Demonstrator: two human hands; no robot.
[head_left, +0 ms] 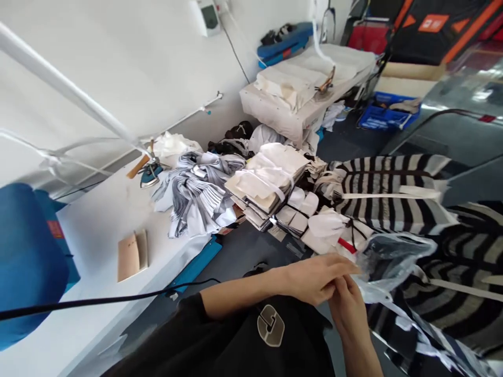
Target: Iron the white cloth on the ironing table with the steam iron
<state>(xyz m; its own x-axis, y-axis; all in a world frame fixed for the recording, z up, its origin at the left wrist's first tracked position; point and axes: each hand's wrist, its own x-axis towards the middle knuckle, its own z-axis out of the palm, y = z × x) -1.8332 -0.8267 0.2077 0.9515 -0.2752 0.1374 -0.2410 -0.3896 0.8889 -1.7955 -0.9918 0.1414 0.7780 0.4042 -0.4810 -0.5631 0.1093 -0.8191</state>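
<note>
My left hand [314,280] comes in from the left of the view, its fingers lying across my right hand [348,309]. Both hands meet at the edge of a clear plastic bag [393,259], and my right hand pinches that edge. Whether my left hand grips the plastic is hidden. Black-and-white striped fabric [393,193] spreads out to the right of my hands. Just beyond them lie stacks of white fabric pieces bundled with paper [267,180].
A steam iron [151,174] and crumpled grey-white fabric [196,193] lie on a white table [94,241], with a beige card [129,256] nearby. A black cable [98,299] crosses the view. A blue cushion [27,262] sits far left, a padded bench [302,84] behind.
</note>
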